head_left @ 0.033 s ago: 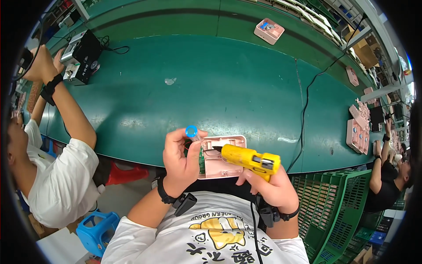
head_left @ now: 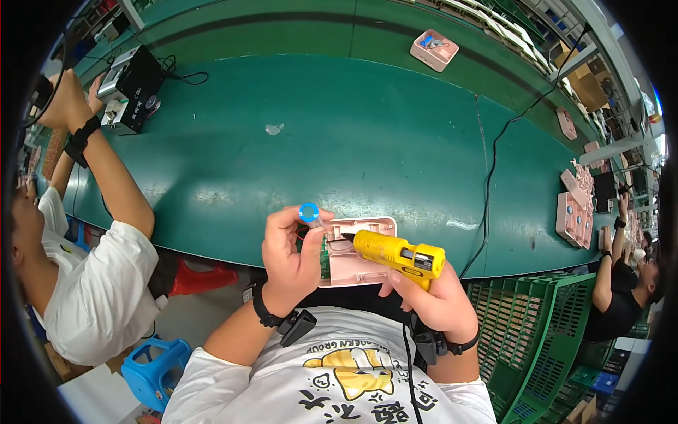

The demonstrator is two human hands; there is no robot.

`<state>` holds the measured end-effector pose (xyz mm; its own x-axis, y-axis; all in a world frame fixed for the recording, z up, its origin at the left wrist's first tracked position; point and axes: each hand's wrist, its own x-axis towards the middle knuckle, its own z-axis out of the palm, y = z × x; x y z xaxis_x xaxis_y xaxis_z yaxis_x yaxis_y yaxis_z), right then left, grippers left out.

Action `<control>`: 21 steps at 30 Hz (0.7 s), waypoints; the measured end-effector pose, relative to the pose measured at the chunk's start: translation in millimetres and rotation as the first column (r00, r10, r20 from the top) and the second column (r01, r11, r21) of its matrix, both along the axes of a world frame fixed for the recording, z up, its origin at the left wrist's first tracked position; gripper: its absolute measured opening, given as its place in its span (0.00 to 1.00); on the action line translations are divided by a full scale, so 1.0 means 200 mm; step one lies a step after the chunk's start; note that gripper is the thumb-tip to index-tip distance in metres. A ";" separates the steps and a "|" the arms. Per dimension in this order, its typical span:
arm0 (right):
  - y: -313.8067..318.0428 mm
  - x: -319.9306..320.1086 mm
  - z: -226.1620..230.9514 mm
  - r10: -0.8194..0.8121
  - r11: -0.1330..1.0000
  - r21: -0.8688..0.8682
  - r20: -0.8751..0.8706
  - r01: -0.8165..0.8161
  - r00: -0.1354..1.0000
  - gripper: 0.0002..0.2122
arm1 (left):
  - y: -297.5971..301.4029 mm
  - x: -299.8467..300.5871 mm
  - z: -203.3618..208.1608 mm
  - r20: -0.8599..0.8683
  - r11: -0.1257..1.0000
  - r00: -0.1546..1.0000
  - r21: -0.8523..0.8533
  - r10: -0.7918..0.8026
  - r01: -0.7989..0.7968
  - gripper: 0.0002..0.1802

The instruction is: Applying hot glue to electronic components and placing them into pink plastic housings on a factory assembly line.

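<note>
An open pink plastic housing (head_left: 360,274) sits at the near edge of the green table. A strip of green circuit board shows along its left side. My left hand (head_left: 292,258) is closed at that side, holding a small cylinder (head_left: 308,213) with a blue-ringed end between thumb and fingers. In my right hand (head_left: 439,302) is a yellow hot glue gun (head_left: 392,254), its dark nozzle pointing left into the housing, close to my left thumb. Whether the nozzle touches anything there cannot be made out.
A black cable (head_left: 487,184) crosses the table at right. Pink boxes (head_left: 575,219) stand at the right edge, another pink box (head_left: 433,51) at the back. Green crates (head_left: 547,339) stand below at right. On the left, a person works beside a black-and-silver machine (head_left: 131,90).
The glue gun's rear end has swung slightly to the left, while its nozzle stays in nearly the same spot. My left hand has hardly moved.
</note>
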<state>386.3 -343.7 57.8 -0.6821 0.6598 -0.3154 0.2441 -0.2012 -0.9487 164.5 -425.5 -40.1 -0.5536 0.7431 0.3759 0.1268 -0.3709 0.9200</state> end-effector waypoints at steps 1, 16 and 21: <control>0.00 -0.02 -0.01 0.026 0.998 0.047 0.057 -0.029 0.998 0.11 | 0.00 0.00 -0.01 0.001 0.999 1.000 0.028 -0.017 0.017 0.14; 0.02 -0.02 0.09 0.041 0.997 -0.066 0.201 -0.028 0.979 0.12 | -0.01 -0.05 0.07 -0.278 0.993 0.960 -0.121 -0.021 -0.014 0.14; 0.02 0.09 0.11 -0.118 0.989 -0.070 0.140 0.129 0.983 0.16 | 0.00 -0.07 0.12 -0.378 0.992 0.923 -0.124 -0.063 0.017 0.15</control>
